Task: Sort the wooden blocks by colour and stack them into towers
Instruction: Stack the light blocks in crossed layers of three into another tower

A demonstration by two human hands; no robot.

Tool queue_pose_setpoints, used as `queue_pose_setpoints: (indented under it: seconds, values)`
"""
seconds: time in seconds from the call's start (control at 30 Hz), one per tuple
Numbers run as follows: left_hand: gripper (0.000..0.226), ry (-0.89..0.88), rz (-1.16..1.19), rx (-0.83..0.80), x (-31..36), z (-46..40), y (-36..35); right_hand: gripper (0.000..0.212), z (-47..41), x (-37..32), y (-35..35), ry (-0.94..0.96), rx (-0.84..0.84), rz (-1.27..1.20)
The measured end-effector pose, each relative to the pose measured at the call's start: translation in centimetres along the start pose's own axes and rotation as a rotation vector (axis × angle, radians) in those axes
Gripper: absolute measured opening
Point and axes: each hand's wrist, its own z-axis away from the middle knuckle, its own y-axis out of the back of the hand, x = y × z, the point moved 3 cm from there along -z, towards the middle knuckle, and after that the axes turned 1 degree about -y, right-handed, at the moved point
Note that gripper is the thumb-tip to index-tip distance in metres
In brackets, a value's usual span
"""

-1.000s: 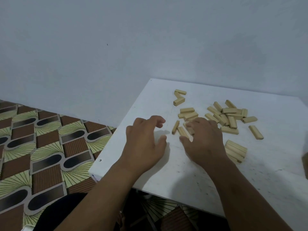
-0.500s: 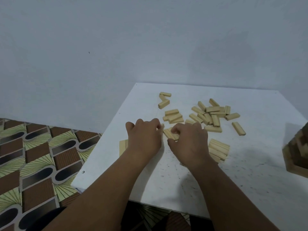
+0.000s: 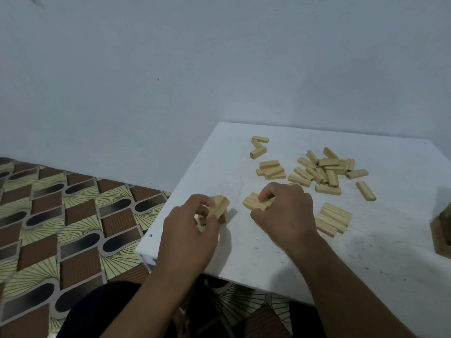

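Note:
Pale wooden blocks lie on a white table (image 3: 366, 252). My left hand (image 3: 188, 230) grips a few light blocks (image 3: 219, 206) near the table's left edge, lifted a little off the surface. My right hand (image 3: 285, 211) pinches a small bundle of light blocks (image 3: 253, 203) side by side at the middle front. A neat layered stack of light blocks (image 3: 334, 218) sits just right of my right hand. Several loose light blocks (image 3: 319, 172) are scattered behind both hands.
A darker wooden tower (image 3: 443, 232) stands at the table's right edge, mostly cut off by the frame. Three blocks (image 3: 258, 146) lie apart at the back left. A patterned floor mat (image 3: 61, 228) spreads to the left, and a plain wall rises behind the table.
My left hand moved away from the right one toward the table's left edge and now holds blocks. My right hand still holds its bundle. The view shifted leftwards.

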Motion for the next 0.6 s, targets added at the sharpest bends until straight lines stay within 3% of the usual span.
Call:
queue_pose_setpoints:
  seconds: [0.13,0.33,0.6]
  values:
    - [0.015,0.074,0.017,-0.081,-1.0,1.5,0.1,0.017,2.4,-0.4,0.8,-0.026,-0.099,-0.073]
    - [0.010,0.057,-0.100,-0.171,-1.4,2.9,-0.1,0.012,5.2,-0.9,0.1,-0.010,-0.280,0.022]
    - [0.013,-0.051,-0.226,-0.252,-2.6,2.9,0.2,0.038,6.0,-1.1,-1.0,0.103,-0.388,-0.007]
